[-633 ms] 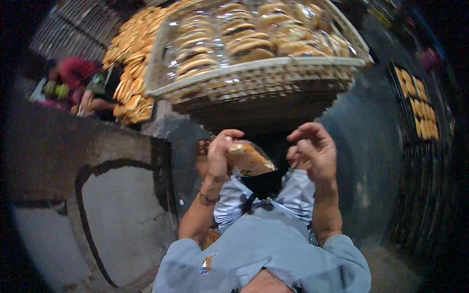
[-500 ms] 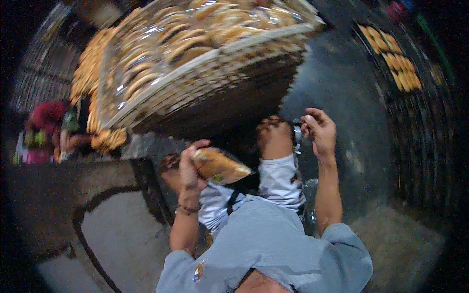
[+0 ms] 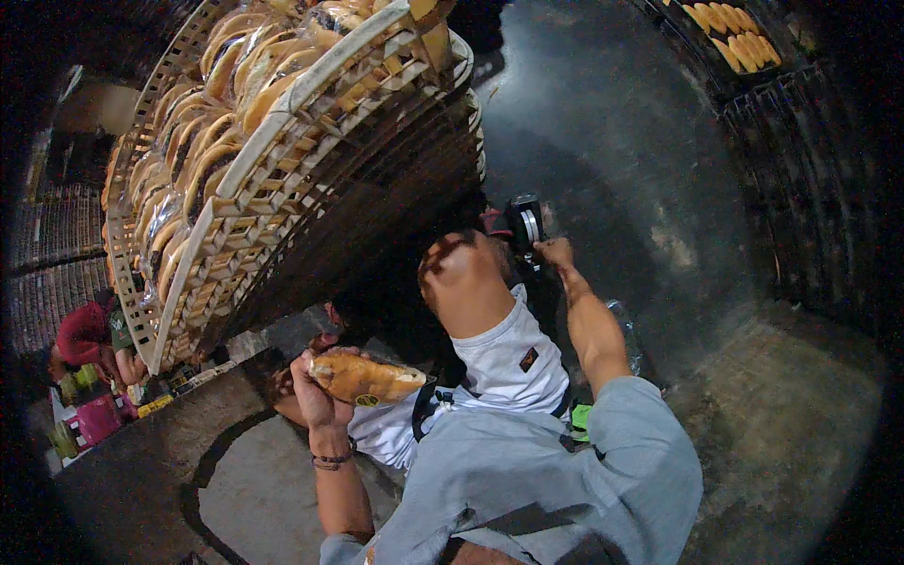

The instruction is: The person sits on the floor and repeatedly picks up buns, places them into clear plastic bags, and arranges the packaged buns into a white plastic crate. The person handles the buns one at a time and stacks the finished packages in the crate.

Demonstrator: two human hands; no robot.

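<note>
A long golden bread roll in a clear plastic bag (image 3: 365, 379) lies in my left hand (image 3: 322, 394), above my left thigh. The fingers of that hand are curled round its left end, and a small round label shows on the bag. My right hand (image 3: 554, 252) is closed just beyond my right knee. It is beside a black device with silver-white bands (image 3: 525, 218). Whatever its fingers pinch is too small or hidden to make out. Ahead of my knees stands a pale plastic crate (image 3: 254, 212), filled with rows of bagged bread rolls (image 3: 202, 141).
At the far right, bread rolls (image 3: 734, 33) lie on dark trays over a dark rack (image 3: 800, 179). A crouching person in red (image 3: 85, 334) is at the far left, near pink and green items (image 3: 99, 414). Dark concrete floor (image 3: 612, 122) lies right of the crate.
My view has turned right, so the crate sits further left. My right hand has closed and come to the black device. The bagged roll is still in my left hand.
</note>
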